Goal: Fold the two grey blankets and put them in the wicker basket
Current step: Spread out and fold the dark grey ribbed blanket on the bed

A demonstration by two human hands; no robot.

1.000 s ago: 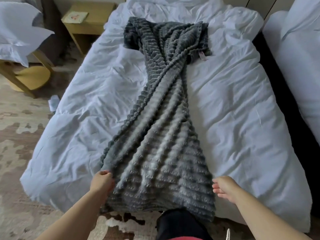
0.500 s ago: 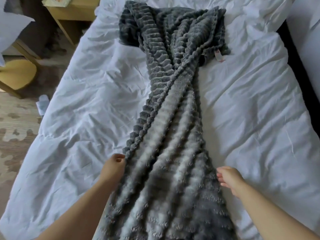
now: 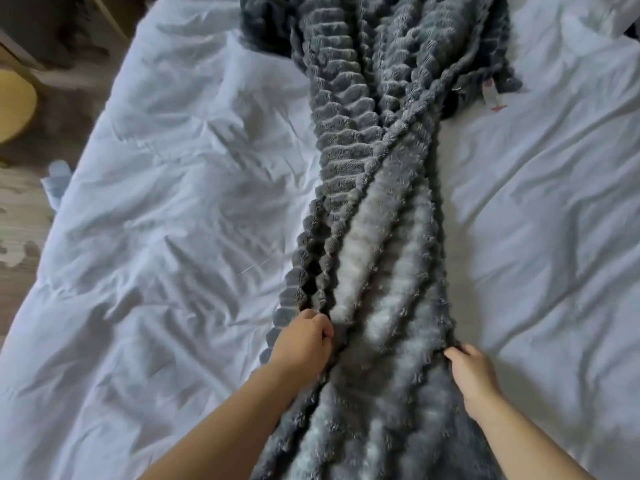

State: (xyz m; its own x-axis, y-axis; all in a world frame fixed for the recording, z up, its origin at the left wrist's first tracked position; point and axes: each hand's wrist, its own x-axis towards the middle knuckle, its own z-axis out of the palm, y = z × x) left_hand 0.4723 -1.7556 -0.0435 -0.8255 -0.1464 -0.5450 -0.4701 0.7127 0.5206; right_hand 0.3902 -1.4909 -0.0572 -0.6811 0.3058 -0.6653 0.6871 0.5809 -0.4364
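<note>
A grey ribbed blanket (image 3: 377, 188) lies lengthwise down the middle of a white bed (image 3: 180, 209), bunched and twisted into a narrow band with a small pink tag near its far right. My left hand (image 3: 303, 339) grips the blanket's left edge, fingers curled into the folds. On the right edge, my right hand (image 3: 472, 370) pinches the fabric with its fingertips. No second blanket and no wicker basket are in view.
The white duvet is rumpled on both sides of the blanket. At the left are a patterned carpet (image 3: 17, 223), a yellow stool seat (image 3: 14, 109) and a small white-blue item (image 3: 57, 180) on the floor beside the bed.
Both hands have moved up along the blanket away from the bed's foot and now take hold of its edges. The view has moved forward over the bed.
</note>
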